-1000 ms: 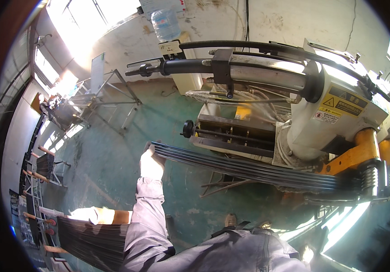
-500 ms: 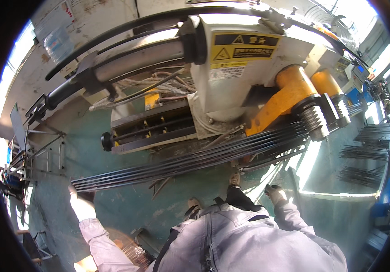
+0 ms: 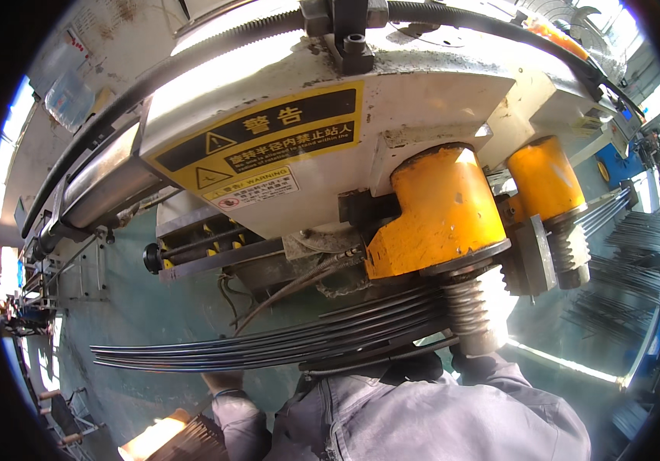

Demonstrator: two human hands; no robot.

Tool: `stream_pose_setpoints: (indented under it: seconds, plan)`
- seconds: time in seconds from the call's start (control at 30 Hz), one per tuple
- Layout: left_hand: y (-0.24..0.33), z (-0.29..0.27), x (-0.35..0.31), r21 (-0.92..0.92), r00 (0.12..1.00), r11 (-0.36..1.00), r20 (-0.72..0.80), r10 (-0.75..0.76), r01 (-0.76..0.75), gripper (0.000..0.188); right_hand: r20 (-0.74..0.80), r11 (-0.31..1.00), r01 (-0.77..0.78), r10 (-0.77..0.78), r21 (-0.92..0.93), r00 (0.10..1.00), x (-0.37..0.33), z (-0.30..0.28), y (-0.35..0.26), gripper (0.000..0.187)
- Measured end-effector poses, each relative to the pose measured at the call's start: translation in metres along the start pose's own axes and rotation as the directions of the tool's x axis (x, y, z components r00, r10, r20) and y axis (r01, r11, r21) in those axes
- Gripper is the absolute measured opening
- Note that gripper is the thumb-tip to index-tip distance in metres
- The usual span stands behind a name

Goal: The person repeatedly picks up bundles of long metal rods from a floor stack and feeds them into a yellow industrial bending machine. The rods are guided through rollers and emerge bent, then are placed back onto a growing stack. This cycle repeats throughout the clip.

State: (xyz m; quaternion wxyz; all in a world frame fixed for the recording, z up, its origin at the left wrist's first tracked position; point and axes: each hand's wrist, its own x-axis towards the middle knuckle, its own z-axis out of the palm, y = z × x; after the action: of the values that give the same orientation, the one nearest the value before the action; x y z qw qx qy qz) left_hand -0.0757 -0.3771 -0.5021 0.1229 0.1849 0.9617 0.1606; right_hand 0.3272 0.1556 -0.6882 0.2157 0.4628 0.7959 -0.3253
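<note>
A row of several dark metal rods (image 3: 268,347) runs from the left across the middle to the grooved metal roller (image 3: 477,307) under an orange housing (image 3: 441,207). My left hand (image 3: 224,380) is just below the rods, at their near side; its fingers are hidden, so I cannot tell whether it grips them. My right sleeve (image 3: 491,370) reaches up behind the grooved roller, which hides the right hand. A second orange housing (image 3: 545,180) with its own grooved roller (image 3: 570,257) stands farther right. Both hang from a big white machine head (image 3: 422,100).
Piles of thin dark rods (image 3: 629,261) lie at the right. A metal frame (image 3: 88,273) stands at the far left. A bundle of thin pieces (image 3: 195,442) is low at the left. A black hose (image 3: 153,77) arcs over the machine, and cables (image 3: 291,280) hang beneath it.
The machine head looks larger and closer. My left hand has moved right, away from the rods' left ends. My right hand has passed out of sight behind the grooved roller.
</note>
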Motion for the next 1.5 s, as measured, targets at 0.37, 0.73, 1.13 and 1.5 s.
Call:
stream_pose_setpoints:
  seconds: [0.37,0.73,1.13,1.5]
  plan:
    - [0.068,-0.009,-0.005,0.125,0.972,0.970,-0.076,0.221,-0.211,0.030,-0.001,0.988,-0.101,0.102,0.114,0.995,-0.016,-0.040,0.002,0.042]
    - [0.080,0.009,-0.010,-0.830,0.929,-0.428,0.267,0.256,0.357,0.019,-0.244,0.789,-0.047,0.245,0.612,0.938,-0.173,-0.031,-0.001,0.048]
    - [0.106,-0.081,-0.037,-0.874,0.986,-0.484,0.114,-0.120,0.042,0.032,-0.779,0.192,0.760,0.255,0.621,0.572,-0.219,-0.207,-0.114,0.036]
    - [0.149,-0.165,-0.044,-0.931,0.998,-0.360,-0.062,-0.010,-0.061,0.059,-0.574,-0.326,0.596,0.171,0.734,0.801,-0.187,-0.239,-0.162,0.033]
